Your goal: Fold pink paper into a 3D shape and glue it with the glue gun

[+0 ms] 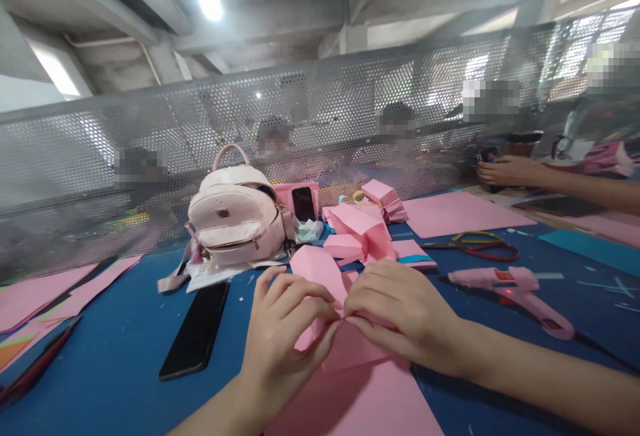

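Note:
Both of my hands meet at a folded piece of pink paper in the middle of the view. My left hand pinches one edge of it between thumb and fingertips. Close beside, my right hand grips the same paper, its fingertips nearly touching the left ones. Part of the folded piece is hidden behind my fingers. Beneath it lies a larger pink sheet. Just beyond my hands is a pile of folded pink paper pieces.
A pink glue gun with a lit red light and scissors lie right. A black phone and pale pink backpack stand left. Perforated metal screen runs behind. A co-worker's hand reaches in at far right.

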`<state>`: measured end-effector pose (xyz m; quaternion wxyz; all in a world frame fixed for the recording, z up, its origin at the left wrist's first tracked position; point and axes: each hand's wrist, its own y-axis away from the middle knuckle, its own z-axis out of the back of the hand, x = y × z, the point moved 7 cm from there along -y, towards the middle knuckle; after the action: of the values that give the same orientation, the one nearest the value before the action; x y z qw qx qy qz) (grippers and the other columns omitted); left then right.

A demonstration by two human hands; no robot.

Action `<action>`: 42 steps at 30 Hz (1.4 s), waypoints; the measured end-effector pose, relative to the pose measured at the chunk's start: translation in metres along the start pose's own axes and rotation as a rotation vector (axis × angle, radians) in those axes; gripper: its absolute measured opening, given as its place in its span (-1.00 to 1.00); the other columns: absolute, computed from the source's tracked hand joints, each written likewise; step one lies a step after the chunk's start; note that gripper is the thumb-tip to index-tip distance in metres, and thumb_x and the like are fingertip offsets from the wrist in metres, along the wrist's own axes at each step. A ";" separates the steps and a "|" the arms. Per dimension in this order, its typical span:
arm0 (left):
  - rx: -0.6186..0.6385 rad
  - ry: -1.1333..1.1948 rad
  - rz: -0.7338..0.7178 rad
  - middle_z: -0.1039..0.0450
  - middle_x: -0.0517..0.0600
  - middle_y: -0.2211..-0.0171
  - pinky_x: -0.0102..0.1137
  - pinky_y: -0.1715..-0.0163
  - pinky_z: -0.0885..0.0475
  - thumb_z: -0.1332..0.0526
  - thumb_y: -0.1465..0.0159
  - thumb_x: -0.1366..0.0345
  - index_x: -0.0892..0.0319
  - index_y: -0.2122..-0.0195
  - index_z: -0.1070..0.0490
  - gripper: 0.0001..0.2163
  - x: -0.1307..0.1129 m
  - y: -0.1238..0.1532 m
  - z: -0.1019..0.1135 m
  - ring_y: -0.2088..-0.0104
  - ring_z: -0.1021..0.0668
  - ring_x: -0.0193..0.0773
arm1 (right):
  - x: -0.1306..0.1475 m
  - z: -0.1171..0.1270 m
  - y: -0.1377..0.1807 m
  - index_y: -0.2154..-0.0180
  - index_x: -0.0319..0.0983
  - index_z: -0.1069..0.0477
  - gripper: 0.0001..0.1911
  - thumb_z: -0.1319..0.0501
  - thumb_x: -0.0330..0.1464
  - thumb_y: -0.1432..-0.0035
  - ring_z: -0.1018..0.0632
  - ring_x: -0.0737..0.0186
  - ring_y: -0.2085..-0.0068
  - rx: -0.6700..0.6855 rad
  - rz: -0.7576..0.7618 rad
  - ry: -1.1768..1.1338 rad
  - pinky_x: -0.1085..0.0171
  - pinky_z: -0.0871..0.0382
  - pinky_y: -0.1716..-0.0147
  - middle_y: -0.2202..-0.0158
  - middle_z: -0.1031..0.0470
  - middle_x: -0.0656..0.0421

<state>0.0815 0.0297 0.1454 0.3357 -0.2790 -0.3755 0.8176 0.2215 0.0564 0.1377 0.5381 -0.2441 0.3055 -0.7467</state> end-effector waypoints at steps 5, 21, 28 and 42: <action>0.003 0.000 -0.003 -0.60 -0.16 0.30 -0.15 -0.05 -0.18 -0.30 -0.28 0.48 0.08 0.32 -0.49 -0.87 -0.001 -0.001 0.000 0.27 -0.53 -0.26 | 0.000 0.001 0.000 0.24 -0.25 -0.44 -0.91 -0.17 -0.45 -0.35 -0.44 0.22 0.29 -0.001 0.007 0.012 0.21 -0.25 0.22 0.32 -0.52 0.16; 0.004 -0.015 -0.008 -0.60 -0.17 0.29 -0.16 -0.03 -0.19 -0.30 -0.29 0.48 0.07 0.32 -0.49 -0.87 -0.001 0.000 0.001 0.27 -0.54 -0.27 | 0.000 0.000 0.000 0.23 -0.25 -0.45 -0.90 -0.16 -0.44 -0.36 -0.45 0.22 0.29 0.008 0.001 0.020 0.21 -0.26 0.22 0.31 -0.52 0.15; 0.002 -0.013 -0.014 -0.60 -0.16 0.30 -0.18 -0.03 -0.19 -0.28 -0.30 0.47 0.06 0.32 -0.49 -0.87 -0.002 -0.002 0.002 0.27 -0.53 -0.28 | 0.001 0.001 -0.001 0.23 -0.24 -0.45 -0.87 -0.14 -0.43 -0.37 -0.46 0.22 0.28 0.010 0.003 0.026 0.21 -0.27 0.22 0.31 -0.54 0.15; -0.028 0.001 -0.010 -0.59 -0.13 0.29 -0.17 -0.05 -0.19 -0.30 -0.28 0.49 0.08 0.31 -0.50 -0.87 -0.003 -0.002 0.006 0.26 -0.52 -0.26 | -0.002 -0.002 0.000 0.24 -0.25 -0.45 -0.84 -0.12 -0.42 -0.39 -0.45 0.21 0.29 0.042 -0.011 0.019 0.22 -0.26 0.24 0.33 -0.51 0.14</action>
<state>0.0799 0.0261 0.1511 0.3359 -0.2822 -0.3882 0.8105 0.2210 0.0586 0.1363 0.5361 -0.2275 0.2936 -0.7580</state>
